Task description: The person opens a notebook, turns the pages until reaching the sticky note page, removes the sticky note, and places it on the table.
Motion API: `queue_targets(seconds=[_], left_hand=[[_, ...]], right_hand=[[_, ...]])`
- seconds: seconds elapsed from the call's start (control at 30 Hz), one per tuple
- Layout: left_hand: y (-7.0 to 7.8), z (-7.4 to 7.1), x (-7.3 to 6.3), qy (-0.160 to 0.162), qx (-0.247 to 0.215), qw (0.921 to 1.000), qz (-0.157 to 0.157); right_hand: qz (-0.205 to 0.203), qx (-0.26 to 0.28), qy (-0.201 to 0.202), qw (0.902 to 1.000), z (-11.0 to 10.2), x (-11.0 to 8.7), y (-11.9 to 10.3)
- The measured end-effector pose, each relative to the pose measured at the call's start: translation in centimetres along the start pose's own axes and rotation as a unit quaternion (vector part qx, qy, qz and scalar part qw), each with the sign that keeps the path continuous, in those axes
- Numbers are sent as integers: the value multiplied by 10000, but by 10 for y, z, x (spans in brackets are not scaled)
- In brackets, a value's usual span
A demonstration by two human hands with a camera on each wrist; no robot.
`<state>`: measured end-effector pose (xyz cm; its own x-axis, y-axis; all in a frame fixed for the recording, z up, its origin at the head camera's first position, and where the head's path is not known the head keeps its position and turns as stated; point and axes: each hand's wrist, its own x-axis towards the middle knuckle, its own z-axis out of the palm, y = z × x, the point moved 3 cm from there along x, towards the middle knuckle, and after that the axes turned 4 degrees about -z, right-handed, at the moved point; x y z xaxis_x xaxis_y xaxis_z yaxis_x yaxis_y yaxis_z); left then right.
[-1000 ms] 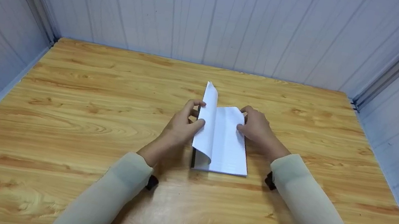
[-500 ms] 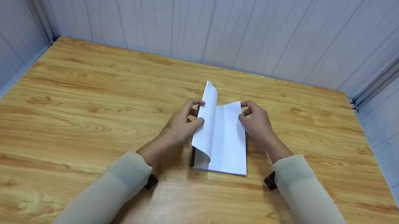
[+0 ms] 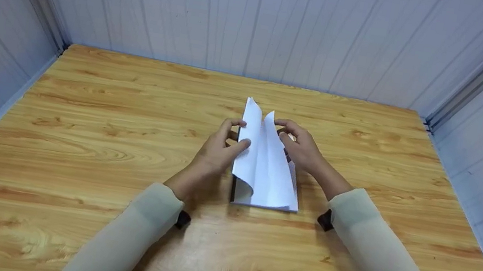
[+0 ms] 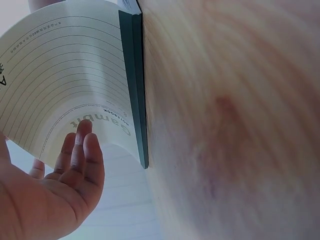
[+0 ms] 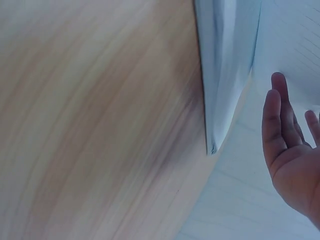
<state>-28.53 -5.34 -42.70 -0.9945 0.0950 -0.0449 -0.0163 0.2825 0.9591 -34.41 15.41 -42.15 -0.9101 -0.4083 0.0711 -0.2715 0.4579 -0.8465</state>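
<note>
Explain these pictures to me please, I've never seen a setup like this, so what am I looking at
There's no machine here, just a person's bare left hand and right hand. The wide picture comes from a camera worn on the head, looking forward and down; the two close ones come from a camera on each wrist. On the wooden table lies an open notebook. The left hand holds back its cream cover and some pages, while the right hand touches a raised page.

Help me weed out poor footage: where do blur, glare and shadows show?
Head view: faint sheen on the table, shadows beside both sleeves; left wrist: table blurred, notebook crisper; right wrist: table soft too, the page pale and washed out.
</note>
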Motion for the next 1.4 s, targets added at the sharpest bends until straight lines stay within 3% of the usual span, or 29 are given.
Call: queue_targets(seconds=[0.33, 0.63, 0.93, 1.17, 1.4], left_hand=[[1, 0, -3, -23, 199, 9997, -153], [1, 1, -1, -53, 352, 9992, -182], [1, 0, -2, 1, 423, 9991, -104], [0, 2, -1, -90, 340, 9993, -122], [2, 3, -1, -52, 319, 9994, 105]], right_hand=[[64, 0, -589, 9982, 15, -3, -11], [-130, -189, -768, 9968, 23, -5, -19], [-358, -279, -638, 9969, 28, -3, -25], [-58, -364, -280, 9989, 23, -2, -20], [-52, -1098, 246, 9936, 14, 0, -15]])
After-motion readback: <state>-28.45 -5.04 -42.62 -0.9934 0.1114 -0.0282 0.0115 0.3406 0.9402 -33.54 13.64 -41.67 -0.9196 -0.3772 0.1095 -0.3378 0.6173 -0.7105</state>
